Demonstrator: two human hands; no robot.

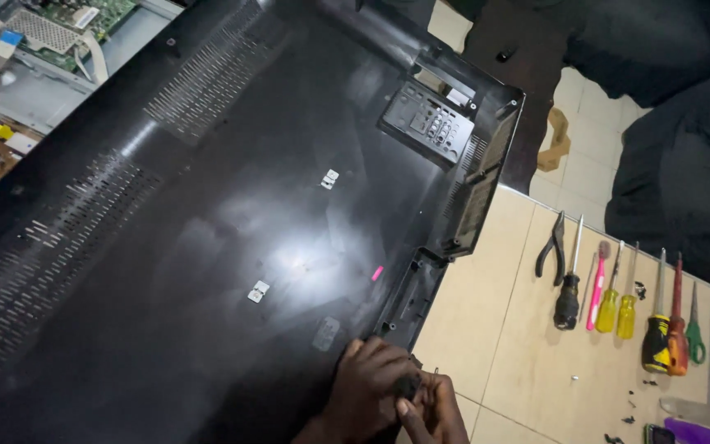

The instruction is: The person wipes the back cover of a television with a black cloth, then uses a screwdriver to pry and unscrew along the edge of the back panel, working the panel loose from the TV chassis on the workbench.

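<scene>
1. A person's two hands meet at the near edge of a large black back cover, lifted off a flat-screen set and tilted over it.
2. The left hand lies curled on the cover's rim, apparently steadying it.
3. The right hand pinches a small dark part against that rim; whether the fingers fully close on it cannot be told.
4. Circuit boards show beyond the cover's far edge, top left.
5. Tools are laid out in a row on the tiled floor, well apart from the hands: pliers, screwdrivers, scissors.
6. Bare floor lies between cover and tools, leaving room to move.
</scene>
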